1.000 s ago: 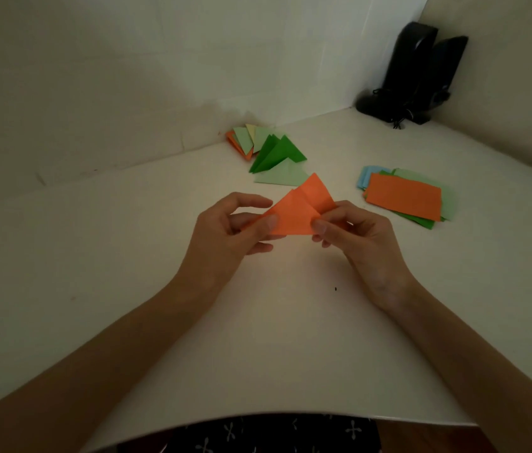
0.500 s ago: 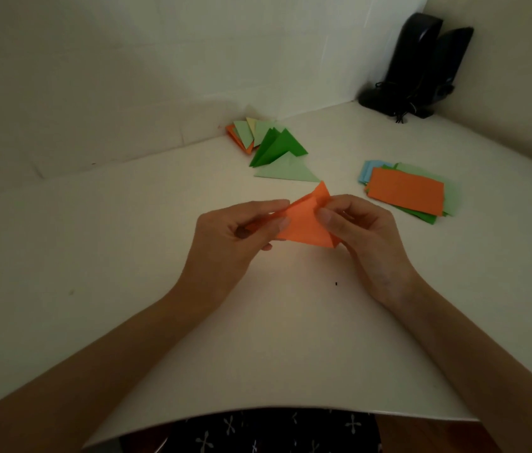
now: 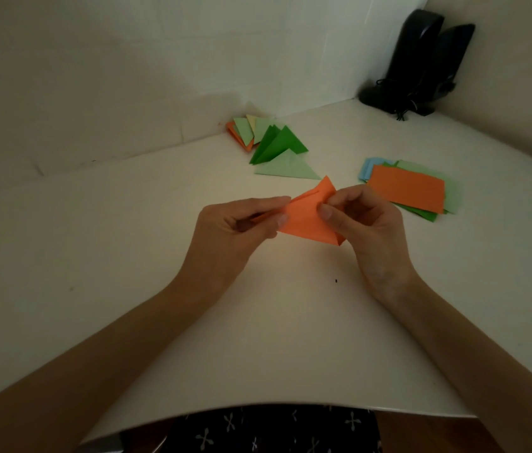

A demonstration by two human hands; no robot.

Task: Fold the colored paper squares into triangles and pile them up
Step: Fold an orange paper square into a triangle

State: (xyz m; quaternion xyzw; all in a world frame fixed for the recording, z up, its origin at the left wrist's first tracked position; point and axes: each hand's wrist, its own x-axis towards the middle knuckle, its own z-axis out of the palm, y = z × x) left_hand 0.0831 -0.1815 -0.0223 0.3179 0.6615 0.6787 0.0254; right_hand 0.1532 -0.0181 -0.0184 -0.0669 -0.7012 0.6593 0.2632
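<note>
Hands — left hand (image 3: 232, 228), right hand (image 3: 369, 230) — pinch orange paper (image 3: 304, 220).

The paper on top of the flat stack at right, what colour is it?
The top sheet is orange, clearest in the head view.

Left hand (image 3: 232, 225), right hand (image 3: 367, 223): pinch grips.

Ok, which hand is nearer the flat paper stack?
Right. The right hand is just left of the stack; the left hand is farther left, beyond the orange paper.
</note>
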